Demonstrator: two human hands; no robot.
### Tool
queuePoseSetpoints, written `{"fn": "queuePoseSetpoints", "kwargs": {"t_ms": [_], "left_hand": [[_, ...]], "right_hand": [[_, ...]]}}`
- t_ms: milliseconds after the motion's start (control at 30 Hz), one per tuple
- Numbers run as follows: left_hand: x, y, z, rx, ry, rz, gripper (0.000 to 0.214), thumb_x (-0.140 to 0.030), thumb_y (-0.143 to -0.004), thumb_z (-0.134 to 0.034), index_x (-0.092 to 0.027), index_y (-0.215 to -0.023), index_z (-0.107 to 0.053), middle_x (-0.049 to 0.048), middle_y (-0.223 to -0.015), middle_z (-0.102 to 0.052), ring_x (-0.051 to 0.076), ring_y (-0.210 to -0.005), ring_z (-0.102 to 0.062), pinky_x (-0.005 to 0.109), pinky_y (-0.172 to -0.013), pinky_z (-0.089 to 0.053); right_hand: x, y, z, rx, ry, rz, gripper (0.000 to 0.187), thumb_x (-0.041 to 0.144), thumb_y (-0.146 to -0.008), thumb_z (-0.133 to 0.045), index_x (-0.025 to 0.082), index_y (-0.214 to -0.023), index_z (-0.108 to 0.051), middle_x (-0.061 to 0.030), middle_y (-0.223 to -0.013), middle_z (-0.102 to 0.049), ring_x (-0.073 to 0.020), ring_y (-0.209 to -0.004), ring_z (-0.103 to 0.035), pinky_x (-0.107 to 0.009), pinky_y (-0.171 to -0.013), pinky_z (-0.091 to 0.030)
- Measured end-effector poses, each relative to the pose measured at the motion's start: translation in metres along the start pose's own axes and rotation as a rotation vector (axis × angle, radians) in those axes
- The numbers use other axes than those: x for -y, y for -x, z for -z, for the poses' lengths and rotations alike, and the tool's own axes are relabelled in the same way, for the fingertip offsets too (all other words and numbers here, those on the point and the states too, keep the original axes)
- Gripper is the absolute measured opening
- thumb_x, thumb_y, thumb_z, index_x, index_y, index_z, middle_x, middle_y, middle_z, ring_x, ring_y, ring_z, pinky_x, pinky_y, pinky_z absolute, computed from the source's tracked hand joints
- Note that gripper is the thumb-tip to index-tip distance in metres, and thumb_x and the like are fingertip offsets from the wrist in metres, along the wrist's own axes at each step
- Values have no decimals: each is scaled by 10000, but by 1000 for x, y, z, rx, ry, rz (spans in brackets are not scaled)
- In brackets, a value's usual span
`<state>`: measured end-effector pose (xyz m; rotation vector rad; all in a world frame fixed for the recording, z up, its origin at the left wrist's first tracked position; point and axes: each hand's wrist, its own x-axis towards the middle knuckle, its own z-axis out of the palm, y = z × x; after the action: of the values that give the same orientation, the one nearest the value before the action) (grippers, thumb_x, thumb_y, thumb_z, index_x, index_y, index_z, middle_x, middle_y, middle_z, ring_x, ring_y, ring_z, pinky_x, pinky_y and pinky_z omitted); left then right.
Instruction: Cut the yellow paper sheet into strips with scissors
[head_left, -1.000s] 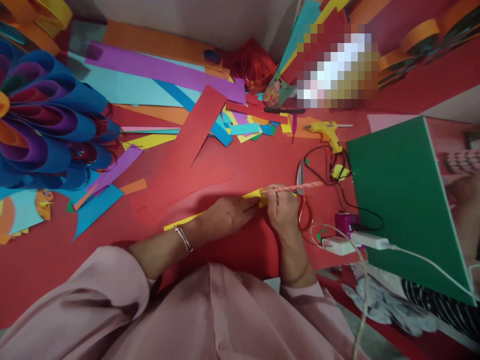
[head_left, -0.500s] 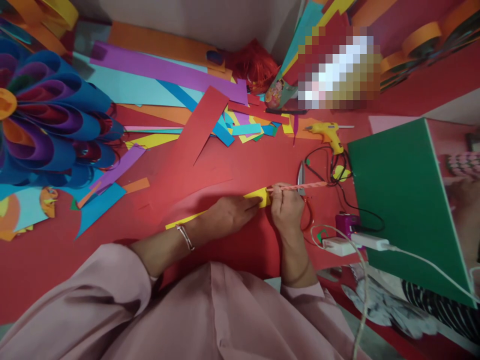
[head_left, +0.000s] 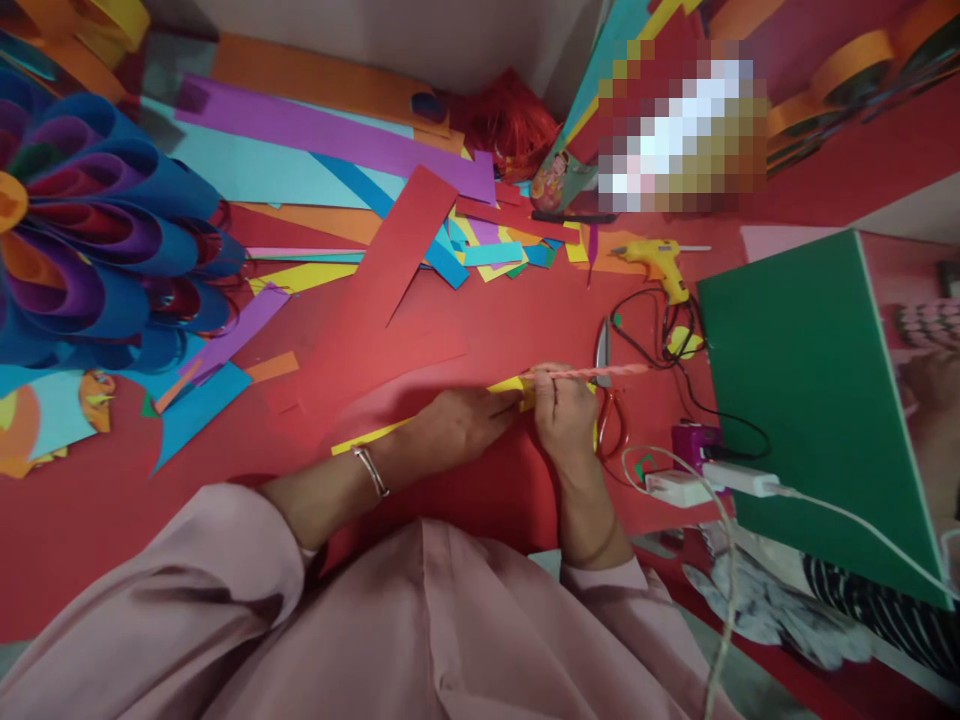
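Note:
A yellow paper strip [head_left: 367,437] lies slantwise across the red table in front of me. My left hand [head_left: 469,425] rests on it, fingers stretched out to the right, pressing near its right part. My right hand [head_left: 566,410] is closed around a thin pink twisted stick [head_left: 619,371], whose left end meets the strip by the left fingertips. Whether the stick is a pencil I cannot tell. The right hand hides part of the strip. Just beyond that hand lie scissors [head_left: 611,425] with reddish handles.
A yellow glue gun [head_left: 658,262] with a black cord lies at the back right. A green board [head_left: 795,390], chargers [head_left: 679,489] and a white cable are on the right. Coloured paper strips [head_left: 337,140] cover the back; a large blue paper flower [head_left: 97,220] stands left.
My right hand and the pink stick have shifted slightly left along the yellow strip. A bit of yellow now shows right of that hand. The left hand stays put.

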<state>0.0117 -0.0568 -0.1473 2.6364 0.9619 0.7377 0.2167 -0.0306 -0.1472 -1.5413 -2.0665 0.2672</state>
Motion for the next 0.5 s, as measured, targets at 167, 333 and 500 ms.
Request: {"fn": "queuePoseSetpoints", "kwargs": {"t_ms": [167, 333, 500], "left_hand": [[0, 0, 1, -23, -53, -28, 278, -103, -1062, -480, -104, -1209, -716, 138, -1312, -761, 216, -938, -780, 357, -808, -661], [0, 0, 1, -3, 1, -1, 298, -131, -1084, -452, -106, -1252, -696, 158, -1390, -720, 204, -990, -779, 338, -831, -658], [0, 2, -2, 1, -10, 7, 309, -126, -1086, -443, -110, -1276, -687, 149, -1340, -741, 232, -1005, -784, 370, -835, -656]], "right_hand": [[2, -1, 0, -99, 38, 3, 475, 410, -1140, -344, 205, -959, -732, -124, -946, -803, -253, -892, -745, -379, -847, -556], [4, -1, -1, -7, 7, 43, 478, 423, -1137, -354, 209, -934, -730, -112, -943, -812, -248, -855, -747, -378, -809, -554], [3, -1, 1, -111, 56, 10, 476, 415, -1138, -352, 212, -929, -728, -117, -935, -808, -248, -868, -751, -381, -831, -557]]}}
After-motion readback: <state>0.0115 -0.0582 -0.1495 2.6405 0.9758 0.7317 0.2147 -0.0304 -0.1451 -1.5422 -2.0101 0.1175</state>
